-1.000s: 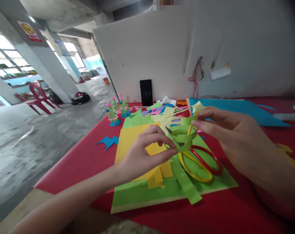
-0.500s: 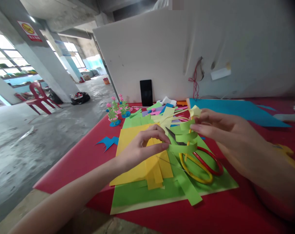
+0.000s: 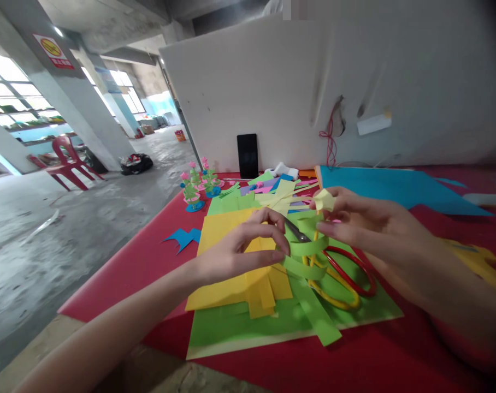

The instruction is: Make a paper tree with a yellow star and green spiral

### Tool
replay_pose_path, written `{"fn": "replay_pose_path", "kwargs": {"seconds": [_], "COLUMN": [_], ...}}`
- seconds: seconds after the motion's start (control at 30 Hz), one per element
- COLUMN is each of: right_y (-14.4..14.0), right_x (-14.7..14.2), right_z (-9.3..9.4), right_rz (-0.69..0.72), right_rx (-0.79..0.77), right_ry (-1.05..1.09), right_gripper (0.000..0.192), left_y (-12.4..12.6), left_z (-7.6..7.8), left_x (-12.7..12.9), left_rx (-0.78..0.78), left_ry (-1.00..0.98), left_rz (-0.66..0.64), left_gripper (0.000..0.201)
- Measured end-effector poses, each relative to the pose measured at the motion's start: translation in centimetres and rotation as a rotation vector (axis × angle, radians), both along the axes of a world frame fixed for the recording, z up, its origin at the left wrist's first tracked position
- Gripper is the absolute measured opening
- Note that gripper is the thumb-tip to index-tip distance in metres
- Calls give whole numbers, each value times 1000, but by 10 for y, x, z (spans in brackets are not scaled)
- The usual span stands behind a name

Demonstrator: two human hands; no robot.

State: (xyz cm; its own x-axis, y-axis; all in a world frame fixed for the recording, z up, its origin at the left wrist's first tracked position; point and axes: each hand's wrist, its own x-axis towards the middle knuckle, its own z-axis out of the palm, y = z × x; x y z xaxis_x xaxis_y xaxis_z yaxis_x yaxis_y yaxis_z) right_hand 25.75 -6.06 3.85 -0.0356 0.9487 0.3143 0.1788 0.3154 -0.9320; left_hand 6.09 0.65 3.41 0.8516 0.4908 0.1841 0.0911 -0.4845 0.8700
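A light green paper spiral [image 3: 307, 268] winds round a thin yellow stick, topped by a pale yellow paper star [image 3: 324, 200]. My right hand [image 3: 365, 218] pinches this paper piece near its top, just under the star. At the lower loop, my left hand [image 3: 252, 243] has thumb and forefinger closed on the strip's loose end. Behind and beneath the spiral lie scissors [image 3: 354, 273] with one red and one yellow handle, their dark blades partly hidden. They rest on green paper [image 3: 223, 335] beside yellow sheets and strips [image 3: 219, 262].
Small paper plants [image 3: 194, 194] stand at the table's left edge, near a blue paper scrap [image 3: 183, 238]. A black phone [image 3: 247, 155] leans on the white panel. Blue card [image 3: 395, 188] lies behind my right hand, and a yellow object [image 3: 477, 262] sits at right.
The spiral's lower loops have dropped and stretched downward. My left hand has shifted slightly with the strip's end, while my right hand keeps hold near the star, which has tilted a little.
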Motion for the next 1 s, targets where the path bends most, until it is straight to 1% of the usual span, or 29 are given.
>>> {"fn": "replay_pose_path", "kwargs": {"seconds": [0.1,0.27,0.33,0.4,0.5,0.6,0.7,0.87,0.93,1.0], "right_y": [0,-1,-1,-2,-2,0,2,2,0,-2], "right_x": [-1,-1,-1,-3,-8,-14,-20,-23,-22,-20], "right_z": [-1,-2,-1,-1,0,0,1,-2,-4,-7], "right_rz": [-11,-44,-44,-48,-88,-163,-198,-202,-197,-162], "right_rx": [6,20,19,2,-18,-30,-24,-16,-15,-12], "right_ry": [-12,-35,-50,-74,-118,-148,-164,-188,-196,-196], "right_gripper": [4,4,4,4,10,23,28,27,25,19], "left_y": [1,3,3,2,-3,-9,-13,-15,-16,-16], "left_z": [-3,-6,-7,-7,-5,-3,-3,-3,-2,-2], "left_x": [0,2,3,4,6,8,9,10,10,9], "left_rx": [8,29,29,27,29,29,10,-42,-65,-84], "left_ry": [-28,-50,-109,-177,-245,-264,-268,-276,-274,-263], "left_rz": [0,34,79,156,245,266,283,287,292,305], "left_gripper": [5,6,10,13,12,12,10,7,7,7]}}
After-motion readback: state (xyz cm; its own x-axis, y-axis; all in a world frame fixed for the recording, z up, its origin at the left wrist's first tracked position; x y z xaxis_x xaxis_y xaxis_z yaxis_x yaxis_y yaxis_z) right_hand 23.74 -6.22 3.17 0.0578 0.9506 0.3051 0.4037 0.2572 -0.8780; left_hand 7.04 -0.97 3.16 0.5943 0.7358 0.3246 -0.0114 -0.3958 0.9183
